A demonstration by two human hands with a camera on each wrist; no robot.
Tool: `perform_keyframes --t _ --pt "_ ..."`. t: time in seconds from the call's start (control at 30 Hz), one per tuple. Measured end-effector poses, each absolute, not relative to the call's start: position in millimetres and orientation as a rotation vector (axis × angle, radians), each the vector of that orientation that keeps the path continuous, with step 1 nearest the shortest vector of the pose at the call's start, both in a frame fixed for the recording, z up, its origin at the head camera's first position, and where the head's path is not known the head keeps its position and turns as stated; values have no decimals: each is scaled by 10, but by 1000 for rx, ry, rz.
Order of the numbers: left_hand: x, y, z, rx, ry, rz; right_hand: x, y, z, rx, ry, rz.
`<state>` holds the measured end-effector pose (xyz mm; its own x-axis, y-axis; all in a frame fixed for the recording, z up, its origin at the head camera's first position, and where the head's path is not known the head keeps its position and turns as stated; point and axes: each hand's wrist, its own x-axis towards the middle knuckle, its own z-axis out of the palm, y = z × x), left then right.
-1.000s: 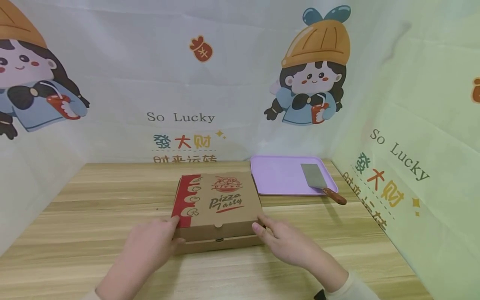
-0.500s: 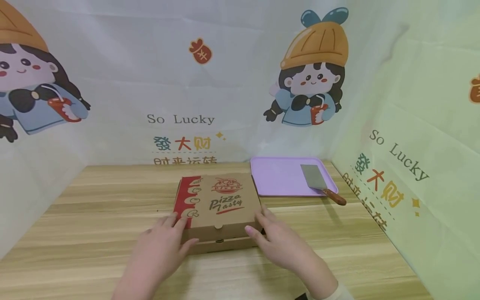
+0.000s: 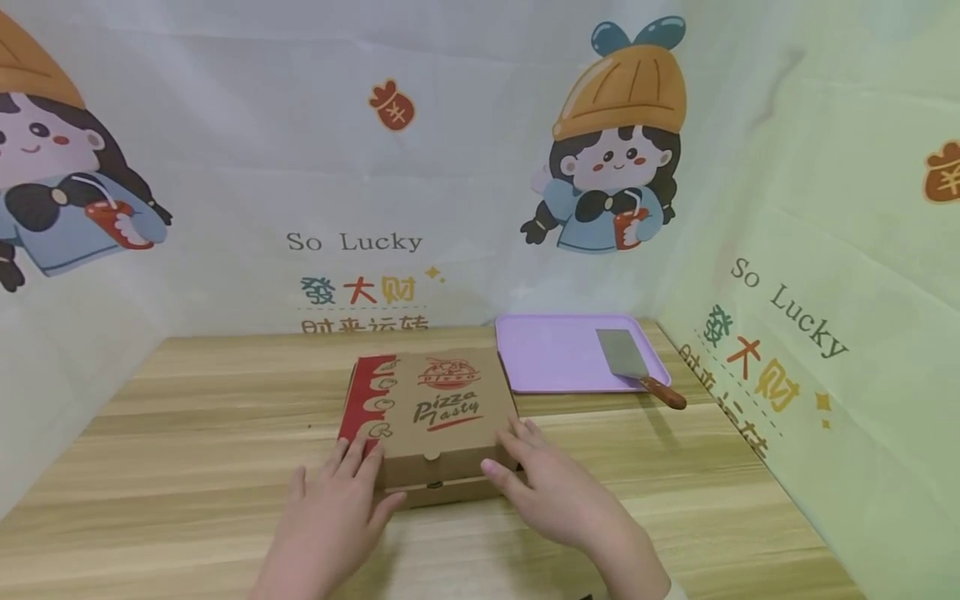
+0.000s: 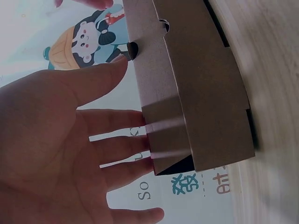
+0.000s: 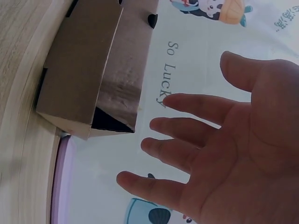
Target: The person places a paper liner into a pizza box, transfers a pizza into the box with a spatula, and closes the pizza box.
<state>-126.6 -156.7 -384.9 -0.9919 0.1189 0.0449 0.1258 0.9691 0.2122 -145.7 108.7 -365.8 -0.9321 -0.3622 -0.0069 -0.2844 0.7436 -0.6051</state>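
Observation:
A brown cardboard pizza box (image 3: 450, 433) with a red strip of printed vegetables and "Pizza Tasty" lettering lies closed on the table. My left hand (image 3: 333, 508) has its spread fingers at the lid's front left corner; in the left wrist view the fingertips meet the lid edge of the box (image 4: 210, 93). Over the front right corner is my right hand (image 3: 558, 492), fingers extended. From the right wrist, that hand's palm (image 5: 233, 149) shows bare, its fingers apart from the box (image 5: 79, 70). A small gap shows between lid and base along the front.
A purple tray (image 3: 543, 358) stands behind the box on the right. Across its right side lies a spatula (image 3: 622, 354) with a metal blade and a wooden handle (image 3: 666, 393) past the rim. Printed cloth (image 3: 465, 167) hangs behind the wooden table (image 3: 210, 400).
Both hands have left the box's front side corners and come inward over its front, fingers straightening and spreading. The box stays closed, in about the same place.

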Motion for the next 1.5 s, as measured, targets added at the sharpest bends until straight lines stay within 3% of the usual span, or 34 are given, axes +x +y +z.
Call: perform_keyframes --t 1.5 --pt "-1191 -1574 -3933 -206 -3144 -376 -1414 1121 -3797 -574 2742 -815"
